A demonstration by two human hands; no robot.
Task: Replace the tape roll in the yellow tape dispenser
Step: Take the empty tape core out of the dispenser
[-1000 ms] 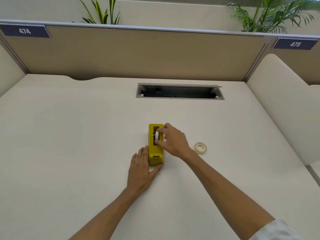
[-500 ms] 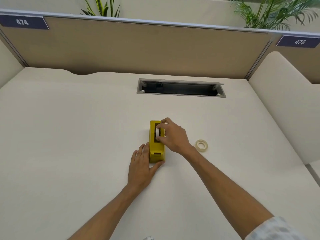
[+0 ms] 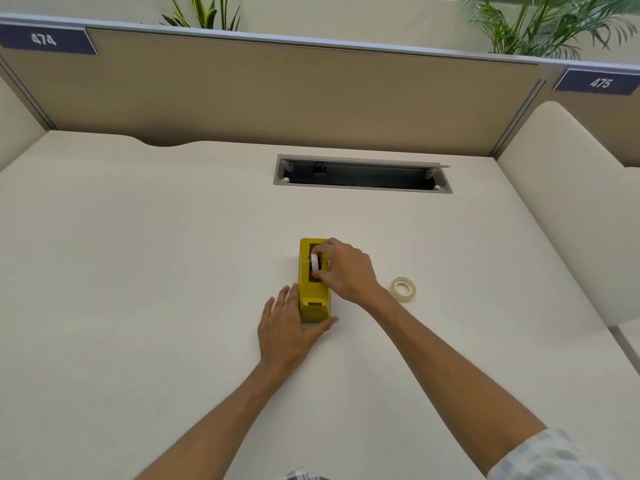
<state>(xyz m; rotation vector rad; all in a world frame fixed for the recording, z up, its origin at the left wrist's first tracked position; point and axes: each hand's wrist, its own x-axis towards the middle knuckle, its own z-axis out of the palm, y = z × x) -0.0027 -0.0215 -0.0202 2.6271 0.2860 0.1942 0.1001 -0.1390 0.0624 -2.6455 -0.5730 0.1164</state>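
Note:
The yellow tape dispenser (image 3: 305, 289) stands upright near the middle of the cream desk (image 3: 138, 271), its long side running away from me. A white tape roll (image 3: 314, 262) sits on edge in the dispenser's top slot, pinched between the thumb and fingers of my right hand (image 3: 346, 271). My left hand (image 3: 287, 327) lies flat on the desk with its fingers along the dispenser's left side and its thumb around the near end. A second, cream-coloured tape roll (image 3: 403, 289) lies flat on the desk to the right of my right wrist.
A grey cable slot (image 3: 362, 174) is cut into the desk beyond the dispenser. Tan partition panels (image 3: 277, 98) close off the back, with labels 474 and 475 and plants above. A padded cream divider (image 3: 571, 202) borders the right side.
My right hand and the white roll have sunk slightly into the dispenser's slot. The left hand keeps its hold at the near end; the view has shifted a little.

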